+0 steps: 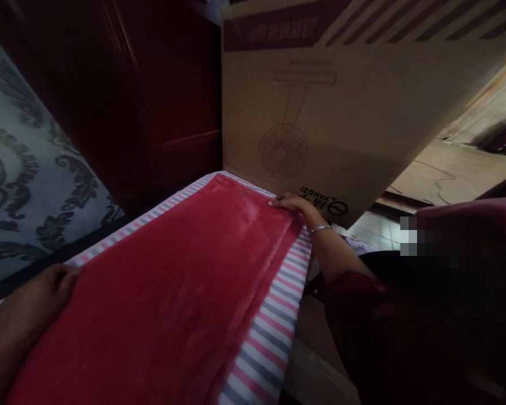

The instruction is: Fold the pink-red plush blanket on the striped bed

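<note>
A smooth, folded red cloth [164,270] lies over a white sheet with pink and grey stripes [274,315]. Stripes show along its far left side and its right side. At the lower left, my left hand [37,298] is closed on the cloth's left edge, its fingertips partly hidden in shadow. My right hand [293,205], with a silver bangle [321,228] at the wrist, reaches in from the right. Its fingers and thumb close on the cloth's far right corner. The red between the hands looks mostly flat, with layered folds along the right.
Behind the far edge stands a large cardboard box [346,112] printed with a fan, upside down. A dark red wooden panel [172,84] rises left of it, beside patterned wallpaper [25,152]. Tiled floor [375,228] shows at the right, near a dark shape I cannot make out.
</note>
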The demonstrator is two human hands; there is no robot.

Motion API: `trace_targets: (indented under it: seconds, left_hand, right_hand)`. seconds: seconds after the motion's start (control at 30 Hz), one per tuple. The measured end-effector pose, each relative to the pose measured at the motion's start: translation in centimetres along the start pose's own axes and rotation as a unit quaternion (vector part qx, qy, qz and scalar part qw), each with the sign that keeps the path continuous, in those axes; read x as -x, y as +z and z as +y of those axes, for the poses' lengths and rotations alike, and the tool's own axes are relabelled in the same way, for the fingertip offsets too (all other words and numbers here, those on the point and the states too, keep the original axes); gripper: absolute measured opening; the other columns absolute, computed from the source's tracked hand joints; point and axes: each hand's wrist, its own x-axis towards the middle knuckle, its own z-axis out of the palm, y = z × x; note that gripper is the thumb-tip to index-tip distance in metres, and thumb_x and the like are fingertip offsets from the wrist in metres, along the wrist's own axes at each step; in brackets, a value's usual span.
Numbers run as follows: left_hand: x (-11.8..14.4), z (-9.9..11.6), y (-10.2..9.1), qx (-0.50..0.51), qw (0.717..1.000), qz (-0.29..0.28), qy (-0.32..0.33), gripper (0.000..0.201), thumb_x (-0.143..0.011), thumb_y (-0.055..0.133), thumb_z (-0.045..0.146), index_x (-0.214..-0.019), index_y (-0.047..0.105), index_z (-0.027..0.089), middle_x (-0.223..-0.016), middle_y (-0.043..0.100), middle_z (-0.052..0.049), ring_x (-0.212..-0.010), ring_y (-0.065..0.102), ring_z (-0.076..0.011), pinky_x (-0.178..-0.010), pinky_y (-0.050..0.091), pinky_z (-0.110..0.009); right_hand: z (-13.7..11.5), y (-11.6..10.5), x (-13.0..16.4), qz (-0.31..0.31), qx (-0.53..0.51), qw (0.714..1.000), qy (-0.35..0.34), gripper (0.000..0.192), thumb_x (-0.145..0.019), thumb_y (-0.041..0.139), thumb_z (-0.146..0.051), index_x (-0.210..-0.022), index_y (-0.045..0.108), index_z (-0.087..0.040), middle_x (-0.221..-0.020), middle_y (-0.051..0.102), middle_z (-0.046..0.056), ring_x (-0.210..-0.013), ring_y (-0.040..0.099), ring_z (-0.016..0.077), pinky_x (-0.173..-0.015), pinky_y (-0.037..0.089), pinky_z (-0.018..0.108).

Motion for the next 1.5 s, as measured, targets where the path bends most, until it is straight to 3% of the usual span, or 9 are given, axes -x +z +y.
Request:
trace_targets:
  seconds: [0.13, 0.3, 0.5, 0.6, 0.77, 0.97, 1.2, 1.37, 1.5]
  left_hand:
    - [1.6, 2.4, -2.1, -0.010, 0.996, -0.079, -0.038, 0.048, -0.098, 0.022, 0.046, -0.110, 0.059, 0.019, -0.097, 0.069, -0.008, -0.076, 0.059, -0.0199, -0.060, 0.036, -0.023]
    - [2.0, 3.3, -4.1, -0.018, 0.997, -0.078, -0.009, 0.043, -0.098, 0.028, 0.042, -0.110, 0.060, 0.015, -0.106, 0.068, -0.012, -0.087, 0.062, -0.0237, -0.065, 0.041, -0.026]
    - [6.8, 8.1, -4.8, 0.067, 0.976, 0.032, 0.204, 0.035, -0.089, 0.038, 0.041, -0.095, 0.061, 0.015, -0.103, 0.064, -0.016, -0.095, 0.062, -0.0296, -0.085, 0.048, -0.039]
    - [12.6, 13.2, -4.0, 0.186, 0.938, -0.067, 0.284, 0.035, -0.087, 0.043, 0.049, -0.095, 0.061, 0.020, -0.094, 0.067, -0.009, -0.084, 0.063, -0.0257, -0.077, 0.049, -0.037]
    - [18.8, 18.4, -2.5, 0.109, 0.903, -0.192, 0.368, 0.028, -0.091, 0.047, 0.037, -0.106, 0.061, 0.018, -0.112, 0.067, -0.014, -0.101, 0.064, -0.0273, -0.089, 0.048, -0.040]
    - [19.8, 18.9, -2.6, 0.030, 0.921, -0.144, 0.361, 0.030, -0.096, 0.033, 0.020, -0.105, 0.062, 0.018, -0.107, 0.068, -0.013, -0.098, 0.066, -0.0263, -0.088, 0.047, -0.040]
    - [20.9, 19.0, -2.3, 0.001, 0.906, -0.101, 0.412, 0.021, -0.094, 0.040, 0.019, -0.104, 0.059, 0.018, -0.102, 0.066, -0.012, -0.093, 0.065, -0.0266, -0.081, 0.048, -0.039]
    - [22.0, 18.1, -2.7, 0.039, 0.905, -0.083, 0.416, 0.020, -0.091, 0.052, 0.025, -0.109, 0.058, 0.019, -0.113, 0.062, -0.013, -0.100, 0.061, -0.0273, -0.082, 0.049, -0.039]
    - [22.8, 17.9, -2.5, 0.039, 0.908, -0.067, 0.412, 0.025, -0.089, 0.055, 0.026, -0.112, 0.057, 0.018, -0.112, 0.061, -0.013, -0.101, 0.059, -0.0285, -0.083, 0.049, -0.041]
  right_hand:
    - [-0.2, 1.7, 1.1, 0.070, 0.033, 0.997, 0.018, 0.042, -0.091, 0.065, -0.037, -0.125, 0.069, -0.015, -0.128, 0.068, 0.016, -0.116, 0.064, 0.0236, -0.089, 0.047, 0.023]
    - [-0.1, 1.5, 3.0, 0.118, 0.053, 0.991, 0.031, 0.038, -0.092, 0.062, -0.035, -0.126, 0.069, -0.018, -0.122, 0.071, 0.013, -0.112, 0.066, 0.0218, -0.085, 0.047, 0.023]
    - [-0.2, 1.0, 6.9, 0.191, 0.076, 0.976, 0.075, 0.035, -0.097, 0.051, -0.035, -0.118, 0.071, -0.017, -0.126, 0.068, 0.016, -0.117, 0.063, 0.0234, -0.091, 0.046, 0.026]
    - [-0.5, 1.5, 8.1, 0.186, 0.076, 0.975, 0.092, 0.036, -0.096, 0.053, -0.038, -0.117, 0.072, -0.016, -0.122, 0.069, 0.017, -0.116, 0.065, 0.0253, -0.092, 0.048, 0.029]
    - [-1.0, 1.7, 8.4, 0.168, 0.058, 0.976, 0.127, 0.034, -0.095, 0.052, -0.027, -0.116, 0.072, -0.011, -0.119, 0.070, 0.022, -0.114, 0.067, 0.0275, -0.090, 0.049, 0.030]
    - [-0.4, 1.3, 8.7, 0.194, 0.029, 0.969, 0.149, 0.041, -0.101, 0.040, -0.027, -0.135, 0.061, -0.015, -0.125, 0.069, 0.020, -0.116, 0.066, 0.0261, -0.090, 0.050, 0.032]
    - [0.3, 2.4, 8.9, 0.172, 0.026, 0.971, 0.162, 0.035, -0.099, 0.054, -0.042, -0.118, 0.067, -0.016, -0.124, 0.067, 0.012, -0.114, 0.063, 0.0224, -0.099, 0.050, 0.043]
    - [0.4, 2.5, 8.6, 0.179, 0.035, 0.972, 0.146, 0.038, -0.096, 0.053, -0.035, -0.121, 0.069, -0.010, -0.139, 0.056, 0.024, -0.134, 0.047, 0.0346, -0.102, 0.045, 0.044]
    - [0.6, 2.6, 8.3, 0.184, 0.022, 0.973, 0.139, 0.038, -0.095, 0.051, -0.029, -0.122, 0.067, -0.008, -0.129, 0.063, 0.024, -0.124, 0.056, 0.0321, -0.096, 0.046, 0.038]
